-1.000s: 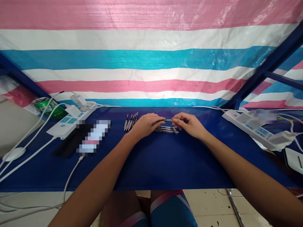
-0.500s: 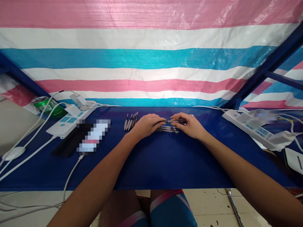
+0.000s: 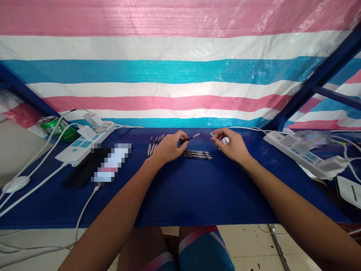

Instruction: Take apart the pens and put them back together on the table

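My left hand (image 3: pixel 168 147) is shut on a slim dark pen barrel (image 3: pixel 189 139), whose pale tip points right. My right hand (image 3: pixel 229 145) pinches a small silver pen part (image 3: pixel 212 134), and a small white piece (image 3: pixel 225 140) shows by its fingers. A few pens lie side by side in a bundle (image 3: pixel 197 154) on the blue tabletop (image 3: pixel 197 192), just below and between my hands. Several thinner pen refills (image 3: pixel 154 146) stand fanned out left of my left hand, partly hidden by it.
White power strips (image 3: pixel 296 150) with cables lie on the right and left of the table. A blurred black and white package (image 3: pixel 107 163) lies left of centre. A green can (image 3: pixel 55 126) lies behind the left strip, and a striped tarpaulin (image 3: pixel 180 71) hangs behind the table.
My hands have drawn apart, pulling the pen into two pieces. The left hand now holds the dark barrel and the right hand holds the silver part, both above the bundle.
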Available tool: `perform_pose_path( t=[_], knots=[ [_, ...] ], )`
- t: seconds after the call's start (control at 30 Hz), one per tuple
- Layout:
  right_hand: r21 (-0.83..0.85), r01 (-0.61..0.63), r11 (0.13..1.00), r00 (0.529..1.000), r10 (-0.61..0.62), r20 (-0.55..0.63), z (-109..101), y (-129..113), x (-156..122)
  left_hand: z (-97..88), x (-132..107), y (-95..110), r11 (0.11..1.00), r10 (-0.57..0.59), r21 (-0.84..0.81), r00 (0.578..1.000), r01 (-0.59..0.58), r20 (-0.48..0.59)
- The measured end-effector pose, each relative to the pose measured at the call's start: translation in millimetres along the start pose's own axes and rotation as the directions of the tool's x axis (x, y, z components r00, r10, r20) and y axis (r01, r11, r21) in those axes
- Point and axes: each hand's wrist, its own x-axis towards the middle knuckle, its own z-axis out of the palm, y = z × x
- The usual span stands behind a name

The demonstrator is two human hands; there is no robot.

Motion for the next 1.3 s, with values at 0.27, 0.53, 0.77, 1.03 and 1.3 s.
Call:
perform_pose_path(
  t=[0.27,0.53,0.77,1.03,1.3],
  knots=[
    [-0.083,-0.105,0.991,0.994,0.107,0.031,4,23,4,-10.5,1,-14,0.981,-0.172,0.069,0.976,0.182,-0.131],
    [-0.342,0.007,0.939,0.998,0.017,0.068,14,48,8,-13.8,-3,-36,0.907,-0.223,0.330,0.963,0.263,-0.152],
    [-0.331,0.060,0.942,0.994,-0.028,0.102,11,39,4,-16.9,-9,-37,0.851,-0.340,0.406,0.939,0.334,-0.061],
    [-0.040,0.195,0.980,0.909,-0.165,0.382,6,6,-1,-16.7,-3,-28,0.913,-0.132,0.381,0.989,0.146,-0.064],
    [-0.018,0.147,0.989,0.895,-0.125,0.428,6,7,-2,9.3,-1,1,0.991,0.136,-0.021,0.970,-0.134,0.201]
  ],
)
